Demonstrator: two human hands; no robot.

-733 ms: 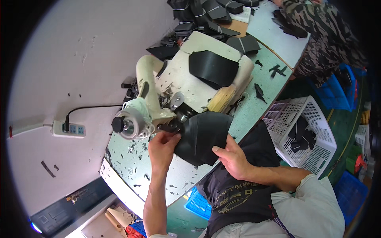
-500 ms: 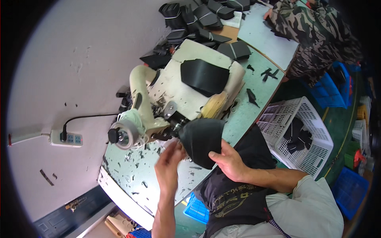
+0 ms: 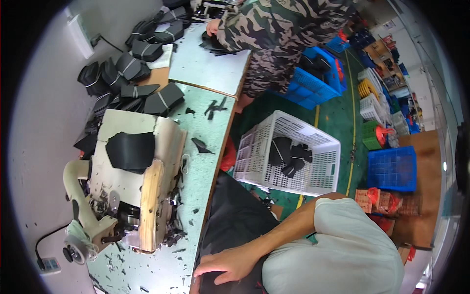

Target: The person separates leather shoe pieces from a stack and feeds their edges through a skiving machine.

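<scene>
My right hand is at the near table edge, over the dark cloth on my lap. Its fingers are stretched out with the thumb apart, and it holds nothing I can see. Under its fingertips, a sliver of skin at the lower edge seems to be my left hand; its fingers do not show. To the left stands a cream machine with a curved arm and a wooden block along its side. On its flat top lies a black curved sheet piece.
Tied bundles of black pieces crowd the far left. Black scraps litter the green tabletop. A white plastic crate with black pieces stands on the floor at the right. Beyond it are a blue crate and a co-worker in camouflage.
The view has swung to the right. The black curved piece both hands were at is no longer seen in them. My right hand has come down to the table edge, fingers extended.
</scene>
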